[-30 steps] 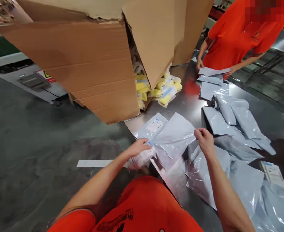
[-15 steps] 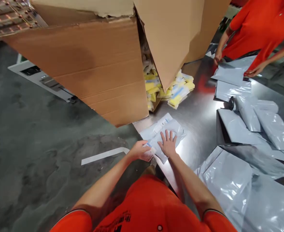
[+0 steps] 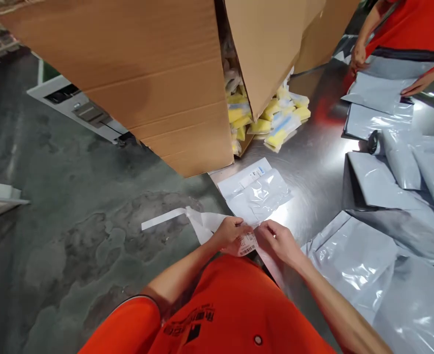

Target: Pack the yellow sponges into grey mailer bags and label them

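My left hand [image 3: 232, 234] is closed on a strip of printed labels [image 3: 247, 244], whose white backing trails off to the left above the floor. Fingers pinched, my right hand [image 3: 278, 239] is at the right end of the labels, close to my left hand; what lies between its fingertips is too small to make out. Just beyond both hands, a grey plastic mailing bag [image 3: 259, 194] lies flat at the metal table's edge, with a white label [image 3: 253, 176] on its upper part.
A large cardboard box [image 3: 172, 98] stands beyond the bag, with yellow packets [image 3: 281, 123] spilling from its gap. Grey bags [image 3: 357, 260] cover the right of the metal table [image 3: 313, 172]. At the upper right, a person in red [image 3: 419, 24] handles grey bags.
My right hand has lifted off the grey bag and come back beside my left hand, its fingers now pinched. More label backing shows at the left. The view has shifted slightly.
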Demonstrator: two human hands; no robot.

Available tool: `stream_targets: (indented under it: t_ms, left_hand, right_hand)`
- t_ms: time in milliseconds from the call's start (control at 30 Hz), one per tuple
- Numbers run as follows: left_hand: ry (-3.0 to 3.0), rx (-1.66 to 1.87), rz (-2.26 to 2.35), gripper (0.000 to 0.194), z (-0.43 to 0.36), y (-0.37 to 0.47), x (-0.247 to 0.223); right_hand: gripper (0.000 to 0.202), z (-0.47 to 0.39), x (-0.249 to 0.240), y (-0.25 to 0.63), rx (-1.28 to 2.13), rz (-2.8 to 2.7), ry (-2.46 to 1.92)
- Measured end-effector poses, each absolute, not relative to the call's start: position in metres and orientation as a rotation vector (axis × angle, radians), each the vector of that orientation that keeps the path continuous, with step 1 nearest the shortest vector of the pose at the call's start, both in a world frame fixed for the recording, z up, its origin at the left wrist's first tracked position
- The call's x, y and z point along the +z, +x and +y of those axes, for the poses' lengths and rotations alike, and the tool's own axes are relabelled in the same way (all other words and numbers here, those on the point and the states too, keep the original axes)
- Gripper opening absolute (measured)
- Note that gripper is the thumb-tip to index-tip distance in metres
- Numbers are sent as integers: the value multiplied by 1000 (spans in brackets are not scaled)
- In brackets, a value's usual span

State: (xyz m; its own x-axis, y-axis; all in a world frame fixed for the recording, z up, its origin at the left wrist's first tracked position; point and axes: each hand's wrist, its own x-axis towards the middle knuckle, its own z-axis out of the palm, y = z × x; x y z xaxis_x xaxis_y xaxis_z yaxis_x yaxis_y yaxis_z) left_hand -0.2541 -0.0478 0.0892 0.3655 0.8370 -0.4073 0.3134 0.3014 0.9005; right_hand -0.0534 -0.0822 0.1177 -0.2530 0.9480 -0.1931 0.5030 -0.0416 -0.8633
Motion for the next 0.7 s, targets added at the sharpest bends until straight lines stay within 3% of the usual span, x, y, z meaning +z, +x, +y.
stream_targets:
  t_ms: [200, 367, 533, 633, 700]
  left_hand:
    - [1357, 543, 1098, 29, -52, -255, 93]
    - [1415, 537, 1255, 43, -46, -249, 90]
    - [1313, 409, 1153, 35, -37, -266, 51]
    - [1180, 298, 1112, 39, -35, -293, 25]
    - [1164, 252, 1199, 29, -35, -317, 13]
  right_hand:
    - [22, -75, 116, -63, 1302, -1823, -1463]
    - [22, -78, 112, -62, 1075, -1881, -1572]
    - [28, -40, 102, -28, 857, -1770, -1677]
    - [24, 6, 81, -9, 621, -1708, -1918]
    - [25, 33, 63, -6, 521, -1803, -2095]
